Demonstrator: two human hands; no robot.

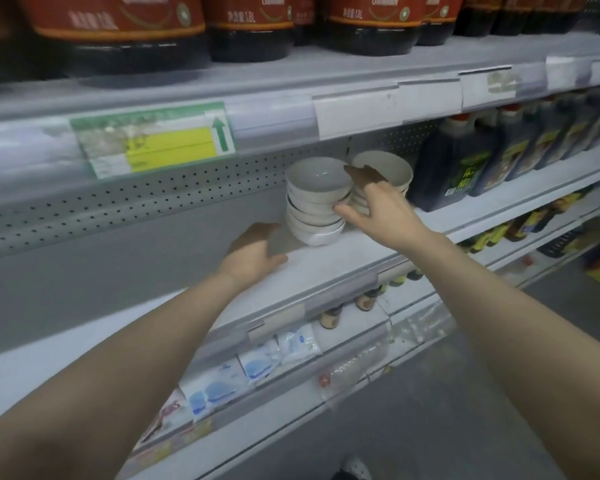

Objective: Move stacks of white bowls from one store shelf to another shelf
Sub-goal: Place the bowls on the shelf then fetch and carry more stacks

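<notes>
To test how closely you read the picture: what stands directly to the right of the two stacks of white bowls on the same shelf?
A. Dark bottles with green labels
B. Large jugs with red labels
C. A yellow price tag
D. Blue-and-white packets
A: on the shelf, dark bottles with green labels stand just right of the rear stack of bowls, which sits beside the front stack.

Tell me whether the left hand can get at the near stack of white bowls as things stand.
Probably yes. The left hand lies open on the shelf just left of the near stack, with only bare shelf between them. The right hand already touches the stack's other side, leaving the left side free.
</notes>
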